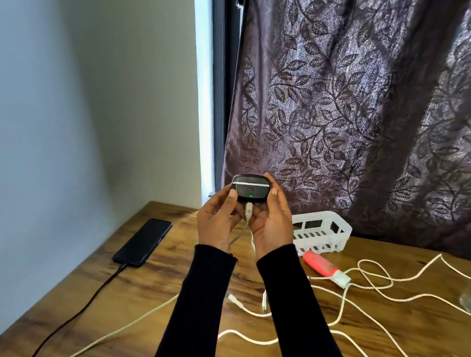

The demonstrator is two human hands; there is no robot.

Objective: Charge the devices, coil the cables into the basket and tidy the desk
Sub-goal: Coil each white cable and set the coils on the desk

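Both hands hold a small dark earbuds case point(250, 189) up in the air above the bench point(166, 298), in front of the leaf-patterned curtain point(371, 104). The case is a rounded, pebble-like shape in dark grey to black, with a thin pale line running across it near the top where the lid meets the body, and a small green light glowing low on its front face. A pale plug is seated in its underside — the white cable point(237, 235) from it drops down between the palms.

The left hand point(218, 221) grips the case's left side, thumb curled onto the front. The right hand point(270, 219) cups the right side, fingers wrapped behind and thumb resting on the front edge. Both wrists wear black ribbed sleeves.

Left of the case and lower, a black phone point(143, 241) lies flat on the bench with a black cable point(83, 304) plugged into its near end. Right of the case, a white slotted basket point(322, 233) sits against the curtain, and just in front of it lies a coral-pink device point(320, 263) with a white end. Loose white cords point(373, 297) sprawl across the bench beyond that.
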